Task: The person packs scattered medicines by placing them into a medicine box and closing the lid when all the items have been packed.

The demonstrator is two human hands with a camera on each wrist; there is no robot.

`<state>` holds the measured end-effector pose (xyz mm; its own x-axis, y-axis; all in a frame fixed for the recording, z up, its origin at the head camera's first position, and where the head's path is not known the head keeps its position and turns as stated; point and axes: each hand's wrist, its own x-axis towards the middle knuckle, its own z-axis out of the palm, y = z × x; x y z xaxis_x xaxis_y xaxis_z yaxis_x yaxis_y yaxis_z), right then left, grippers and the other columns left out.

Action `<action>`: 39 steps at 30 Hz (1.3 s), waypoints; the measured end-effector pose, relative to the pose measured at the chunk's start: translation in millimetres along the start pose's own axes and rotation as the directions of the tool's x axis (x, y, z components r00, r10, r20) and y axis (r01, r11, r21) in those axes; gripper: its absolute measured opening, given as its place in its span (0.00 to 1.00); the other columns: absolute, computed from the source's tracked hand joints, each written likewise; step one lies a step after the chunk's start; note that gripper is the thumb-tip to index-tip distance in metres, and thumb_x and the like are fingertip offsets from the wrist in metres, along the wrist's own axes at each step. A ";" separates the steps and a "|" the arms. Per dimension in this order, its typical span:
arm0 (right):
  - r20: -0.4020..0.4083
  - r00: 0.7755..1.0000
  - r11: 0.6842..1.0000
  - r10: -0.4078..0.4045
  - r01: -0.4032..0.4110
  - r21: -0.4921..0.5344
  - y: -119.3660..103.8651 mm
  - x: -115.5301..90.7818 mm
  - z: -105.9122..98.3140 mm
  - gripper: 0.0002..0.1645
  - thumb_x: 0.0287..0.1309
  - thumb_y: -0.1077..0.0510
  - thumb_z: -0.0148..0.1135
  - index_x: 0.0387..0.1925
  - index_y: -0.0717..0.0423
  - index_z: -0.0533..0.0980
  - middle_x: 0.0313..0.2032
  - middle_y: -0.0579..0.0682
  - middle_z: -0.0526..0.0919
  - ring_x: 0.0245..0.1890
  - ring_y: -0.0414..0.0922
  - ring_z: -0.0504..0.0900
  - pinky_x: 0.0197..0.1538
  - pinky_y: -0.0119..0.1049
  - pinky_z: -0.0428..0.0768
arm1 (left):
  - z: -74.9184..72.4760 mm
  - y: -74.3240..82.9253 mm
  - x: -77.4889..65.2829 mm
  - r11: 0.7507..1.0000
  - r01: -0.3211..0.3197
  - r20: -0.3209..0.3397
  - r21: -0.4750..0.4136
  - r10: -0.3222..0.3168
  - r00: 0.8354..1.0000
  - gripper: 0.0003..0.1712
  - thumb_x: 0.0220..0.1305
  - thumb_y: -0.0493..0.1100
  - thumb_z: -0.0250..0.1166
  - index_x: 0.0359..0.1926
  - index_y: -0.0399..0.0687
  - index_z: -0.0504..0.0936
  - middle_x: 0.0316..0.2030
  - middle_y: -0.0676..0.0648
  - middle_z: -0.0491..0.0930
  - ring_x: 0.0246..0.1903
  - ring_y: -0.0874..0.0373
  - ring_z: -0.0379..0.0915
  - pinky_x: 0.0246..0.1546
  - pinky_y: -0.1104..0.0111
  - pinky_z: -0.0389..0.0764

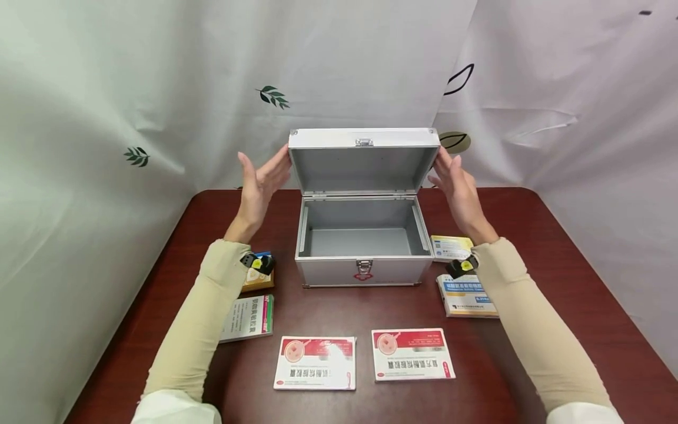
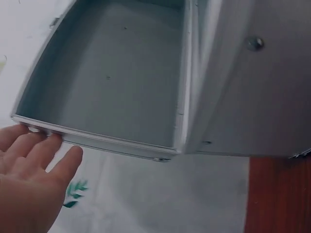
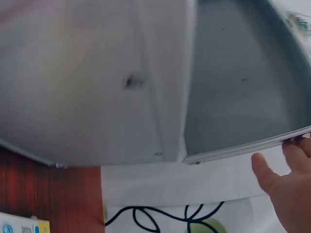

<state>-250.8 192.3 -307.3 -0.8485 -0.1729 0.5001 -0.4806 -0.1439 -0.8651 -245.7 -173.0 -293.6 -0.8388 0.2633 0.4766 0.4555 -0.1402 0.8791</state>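
Note:
A silver metal first-aid case (image 1: 365, 272) stands on the table with its lid (image 1: 365, 165) raised and its grey inside showing. My left hand (image 1: 258, 185) touches the lid's left side with nearly straight fingertips, thumb held apart. In the left wrist view, the left fingers (image 2: 29, 145) lie against the lid's edge. On the opposite side, my right hand (image 1: 459, 191) touches the lid's right edge with extended fingers. The right wrist view shows the right thumb (image 3: 265, 170) standing away from the lid. The latch (image 1: 364, 268) on the case front hangs below the rim.
Two red-and-white medicine boxes (image 1: 315, 365) (image 1: 413, 356) lie in front of the case. To its left are a green-edged box (image 1: 249, 318) and an orange box (image 1: 259, 280). A yellow-white box (image 1: 450, 246) and a blue-white box (image 1: 466, 296) lie right. A pale curtain (image 1: 365, 70) hangs behind.

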 end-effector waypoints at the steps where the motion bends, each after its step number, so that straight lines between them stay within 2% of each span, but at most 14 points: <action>1: -0.002 1.000 1.000 0.005 -0.005 -0.003 2.1 2.3 -0.4 0.33 0.70 0.45 0.30 0.68 0.60 0.52 0.69 0.55 0.53 0.68 0.48 0.52 0.65 0.52 0.53 | -0.8 -2.9 1.6 1.000 0.007 -0.007 0.001 -0.007 1.000 0.49 0.63 0.70 0.17 0.67 0.42 0.59 0.67 0.44 0.57 0.66 0.53 0.52 0.65 0.60 0.52; 4: 0.000 1.000 0.999 0.026 -0.026 -0.018 7.7 7.8 -1.6 0.33 0.70 0.44 0.28 0.69 0.58 0.51 0.69 0.53 0.52 0.68 0.47 0.52 0.66 0.53 0.52 | -3.3 -11.2 5.2 0.998 0.052 -0.020 0.017 -0.052 0.998 0.48 0.63 0.69 0.17 0.67 0.42 0.60 0.66 0.43 0.57 0.66 0.55 0.53 0.65 0.62 0.52; 9: 0.027 0.997 0.997 0.079 -0.078 -0.017 14.5 15.3 -1.3 0.33 0.69 0.42 0.26 0.70 0.51 0.51 0.70 0.48 0.50 0.69 0.44 0.50 0.64 0.59 0.50 | -7.3 -22.5 10.4 0.994 0.109 -0.006 0.022 -0.109 0.994 0.47 0.63 0.69 0.16 0.68 0.44 0.58 0.67 0.44 0.55 0.67 0.56 0.51 0.66 0.62 0.51; 13: 0.053 0.992 0.993 0.116 -0.116 -0.013 18.4 20.9 -0.9 0.33 0.69 0.41 0.25 0.71 0.48 0.49 0.70 0.47 0.49 0.69 0.44 0.48 0.62 0.63 0.49 | -8.5 -28.3 13.8 0.992 0.125 -0.011 -0.007 -0.125 0.992 0.46 0.63 0.69 0.16 0.68 0.47 0.57 0.68 0.45 0.53 0.67 0.55 0.49 0.66 0.59 0.50; 20: 0.075 0.980 0.983 0.183 -0.182 -0.015 20.6 24.8 -4.8 0.35 0.68 0.38 0.25 0.71 0.47 0.45 0.71 0.48 0.46 0.70 0.46 0.46 0.61 0.65 0.49 | -6.9 -34.0 18.1 0.987 0.153 -0.023 -0.048 -0.155 0.988 0.46 0.62 0.70 0.18 0.69 0.49 0.55 0.69 0.48 0.51 0.68 0.55 0.46 0.65 0.49 0.48; 28: 0.144 0.963 0.972 0.227 -0.215 -0.094 10.8 25.9 -4.4 0.33 0.70 0.45 0.27 0.72 0.47 0.39 0.71 0.48 0.40 0.70 0.47 0.42 0.61 0.65 0.50 | -5.9 -37.8 22.5 0.985 0.160 -0.020 -0.061 -0.162 0.987 0.45 0.62 0.71 0.21 0.70 0.51 0.54 0.69 0.50 0.51 0.68 0.56 0.46 0.63 0.46 0.49; 31: 0.141 0.960 0.966 0.243 -0.226 -0.127 5.8 25.4 -1.2 0.33 0.70 0.47 0.31 0.72 0.48 0.38 0.72 0.48 0.38 0.70 0.49 0.41 0.60 0.64 0.52 | -7.0 -35.1 22.1 0.983 0.174 -0.017 -0.057 -0.175 0.984 0.43 0.64 0.70 0.22 0.70 0.51 0.54 0.70 0.50 0.50 0.68 0.57 0.45 0.63 0.47 0.49; 35: 0.127 0.956 0.950 0.264 -0.236 -0.202 8.5 22.8 -3.6 0.35 0.69 0.49 0.38 0.72 0.47 0.39 0.72 0.47 0.38 0.70 0.50 0.43 0.61 0.61 0.56 | -9.6 -33.2 14.9 0.974 0.225 0.002 0.024 -0.225 0.974 0.39 0.68 0.64 0.25 0.70 0.45 0.50 0.70 0.45 0.48 0.69 0.54 0.44 0.64 0.49 0.51; 38: 0.133 0.944 0.920 0.303 -0.253 -0.301 16.3 13.9 -9.3 0.38 0.67 0.49 0.45 0.71 0.43 0.41 0.71 0.44 0.40 0.69 0.49 0.48 0.63 0.55 0.57 | -10.8 -36.4 -0.7 0.953 0.273 0.049 0.132 -0.282 0.958 0.35 0.72 0.57 0.30 0.71 0.40 0.44 0.70 0.42 0.44 0.69 0.51 0.42 0.64 0.51 0.52; 39: 0.140 0.938 0.910 0.316 -0.259 -0.324 19.2 9.1 -11.0 0.40 0.66 0.49 0.48 0.71 0.43 0.41 0.71 0.43 0.41 0.69 0.48 0.48 0.64 0.53 0.57 | -10.7 -38.3 -7.8 0.940 0.280 0.064 0.196 -0.297 0.953 0.34 0.72 0.55 0.33 0.71 0.40 0.43 0.70 0.43 0.43 0.69 0.50 0.41 0.65 0.53 0.50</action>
<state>-270.2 198.7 -319.8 -0.9173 -0.3439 0.2010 -0.2895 0.2291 -0.9293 -259.9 -179.9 -330.9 -0.9154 0.3535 0.1928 0.2518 0.1290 0.9591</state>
